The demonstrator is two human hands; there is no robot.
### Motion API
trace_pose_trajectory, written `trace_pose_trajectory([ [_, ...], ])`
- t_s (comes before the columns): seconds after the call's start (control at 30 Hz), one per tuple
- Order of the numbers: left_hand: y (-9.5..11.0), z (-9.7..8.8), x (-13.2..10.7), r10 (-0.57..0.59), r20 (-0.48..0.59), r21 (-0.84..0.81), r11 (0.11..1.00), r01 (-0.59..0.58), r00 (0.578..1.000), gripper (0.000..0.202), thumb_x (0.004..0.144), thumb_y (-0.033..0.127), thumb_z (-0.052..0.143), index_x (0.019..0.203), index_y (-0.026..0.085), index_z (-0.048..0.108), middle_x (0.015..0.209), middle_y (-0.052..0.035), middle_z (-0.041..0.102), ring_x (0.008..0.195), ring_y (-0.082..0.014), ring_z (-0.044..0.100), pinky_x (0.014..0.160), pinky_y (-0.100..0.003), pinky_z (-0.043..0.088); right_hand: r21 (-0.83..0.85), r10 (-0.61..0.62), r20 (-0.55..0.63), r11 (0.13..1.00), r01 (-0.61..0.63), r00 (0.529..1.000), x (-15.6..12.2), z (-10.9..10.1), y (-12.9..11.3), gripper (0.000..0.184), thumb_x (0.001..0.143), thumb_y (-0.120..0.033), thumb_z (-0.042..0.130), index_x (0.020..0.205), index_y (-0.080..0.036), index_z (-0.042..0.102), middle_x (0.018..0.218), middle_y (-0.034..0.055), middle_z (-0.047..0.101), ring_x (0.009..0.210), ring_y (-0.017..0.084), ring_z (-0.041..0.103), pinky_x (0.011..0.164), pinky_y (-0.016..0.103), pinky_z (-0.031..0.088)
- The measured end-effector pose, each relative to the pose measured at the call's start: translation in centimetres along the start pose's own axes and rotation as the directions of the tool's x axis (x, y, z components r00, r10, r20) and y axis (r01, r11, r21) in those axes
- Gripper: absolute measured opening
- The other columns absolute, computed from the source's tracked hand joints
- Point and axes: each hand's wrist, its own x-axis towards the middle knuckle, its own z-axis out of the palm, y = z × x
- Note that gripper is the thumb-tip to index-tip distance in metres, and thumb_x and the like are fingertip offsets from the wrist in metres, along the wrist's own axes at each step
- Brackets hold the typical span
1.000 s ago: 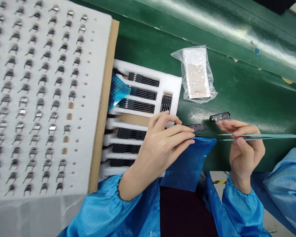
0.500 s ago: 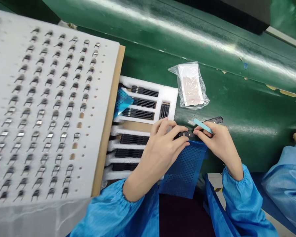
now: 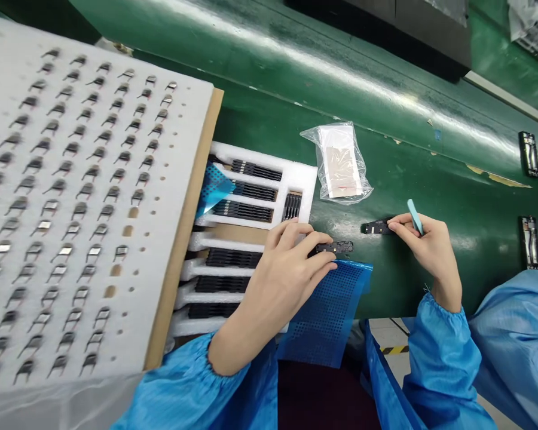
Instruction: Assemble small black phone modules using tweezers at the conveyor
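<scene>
My left hand is closed on a small black plastic part, its fingers at the part's left end. My right hand grips a flat light-blue stick that points up out of the fist. Its thumb and forefinger also meet the right end of a second black plastic part; whether they pinch it or only touch it, I cannot tell. Below my left fingers hangs a blue perforated sheet at the table edge. A white foam tray with stacked black strips lies partly under my left hand.
On the left, a large white foam board carries rows of small metal-and-black pieces. A clear bag with a white card lies on the green table. At the far right are dark devices and another person's blue sleeve.
My right hand has moved right, away from the part in my left hand, to the second black part's end. The light-blue stick now stands more upright. The view has shifted slightly.
</scene>
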Motion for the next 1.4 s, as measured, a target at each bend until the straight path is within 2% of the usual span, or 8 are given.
trace_pose_trajectory([
  [0.23, -0.3, 0.0, -0.1, 0.011, -0.021, -0.047, 0.999, -0.012, 1.000, 0.013, 0.107, 0.020, 0.075, 0.098, 0.022, 0.084, 0.122, -0.0053, 0.084, 0.114, -0.0305, 0.064, 0.107, -0.054, 0.053, 0.016, -0.014, -0.097, 1.000, 0.016, 0.995, -1.0, 0.5, -0.8, 0.029, 0.099, -0.048, 0.078, 0.111, -0.023, 0.086, 0.067, -0.0064, 0.037, 0.062, 0.014, 0.039, 0.062, 0.030, 0.035],
  [0.4, -0.3, -0.4, 0.0, -0.001, -0.035, -0.119, 0.993, -0.003, 0.999, 0.012, 0.107, 0.019, 0.075, 0.100, 0.024, 0.083, 0.115, -0.0030, 0.085, 0.112, -0.0288, 0.068, 0.108, -0.052, 0.054, 0.384, 0.002, -0.001, 0.923, -0.002, 1.000, -3.7, 1.1, -2.6, 0.042, 0.113, -0.053, 0.054, 0.112, -0.023, 0.084, 0.080, 0.0015, 0.053, 0.071, 0.017, 0.050, 0.058, 0.030, 0.040],
  [0.57, -0.3, -0.6, 0.0, -0.031, -0.047, -0.187, 0.982, 0.022, 0.998, 0.008, 0.107, 0.021, 0.076, 0.105, 0.026, 0.083, 0.100, -0.0004, 0.085, 0.109, -0.0280, 0.070, 0.106, -0.051, 0.054, 0.332, -0.057, -0.016, 0.942, 0.060, 0.998, -5.9, 1.8, -4.3, 0.037, 0.113, -0.053, 0.059, 0.120, -0.029, 0.086, 0.113, 0.0080, 0.074, 0.097, 0.023, 0.067, 0.083, 0.037, 0.059],
  [0.7, -0.3, -0.7, -0.2, -0.059, -0.032, -0.204, 0.978, 0.052, 0.998, 0.011, 0.110, 0.024, 0.074, 0.107, 0.028, 0.083, 0.095, 0.0008, 0.084, 0.109, -0.0270, 0.070, 0.108, -0.050, 0.054, 0.440, -0.071, -0.086, 0.892, 0.102, 0.994, -7.0, 2.5, -4.9, 0.033, 0.114, -0.051, 0.062, 0.122, -0.032, 0.087, 0.082, 0.0019, 0.071, 0.066, 0.016, 0.059, 0.060, 0.033, 0.052],
  [0.83, -0.4, -0.8, -0.2, -0.054, -0.027, -0.201, 0.978, 0.048, 0.998, 0.011, 0.110, 0.025, 0.073, 0.106, 0.028, 0.082, 0.094, 0.0013, 0.083, 0.109, -0.0273, 0.071, 0.109, -0.050, 0.052, 0.576, -0.092, 0.056, 0.816, 0.043, 0.994, -7.2, 3.7, -5.0, 0.025, 0.111, -0.042, 0.070, 0.126, -0.030, 0.086, 0.076, 0.0006, 0.076, 0.052, 0.015, 0.065, 0.038, 0.028, 0.045],
  [0.93, -0.4, -0.8, -0.1, -0.054, -0.025, -0.207, 0.977, 0.047, 0.998, 0.009, 0.109, 0.024, 0.074, 0.105, 0.028, 0.081, 0.094, 0.0012, 0.083, 0.109, -0.0272, 0.071, 0.109, -0.050, 0.052, 0.586, -0.110, 0.090, 0.810, 0.036, 0.990, -7.1, 4.5, -4.9, 0.018, 0.108, -0.035, 0.075, 0.120, -0.029, 0.088, 0.099, 0.0046, 0.086, 0.072, 0.020, 0.082, 0.047, 0.027, 0.061],
  [1.2, -0.3, -1.0, -0.3, -0.065, 0.009, -0.203, 0.977, 0.065, 0.998, 0.010, 0.110, 0.025, 0.072, 0.105, 0.027, 0.081, 0.095, 0.0003, 0.083, 0.111, -0.0277, 0.071, 0.116, -0.054, 0.050, 0.561, -0.165, 0.120, 0.825, 0.070, 0.979, -7.5, 4.9, -4.2, 0.031, 0.096, -0.018, 0.089, 0.124, -0.030, 0.085, 0.104, 0.0031, 0.087, 0.083, 0.022, 0.088, 0.069, 0.031, 0.075],
  [1.4, -0.3, -0.9, -0.3, -0.059, -0.017, -0.210, 0.976, 0.055, 0.998, 0.007, 0.109, 0.027, 0.074, 0.104, 0.025, 0.080, 0.095, 0.0007, 0.083, 0.110, -0.0268, 0.068, 0.115, -0.052, 0.050, 0.444, -0.319, -0.073, 0.838, 0.318, 0.945, -7.3, 4.8, -3.2, 0.024, 0.096, -0.017, 0.086, 0.117, -0.028, 0.086, 0.102, 0.0051, 0.089, 0.088, 0.026, 0.087, 0.069, 0.037, 0.074],
])
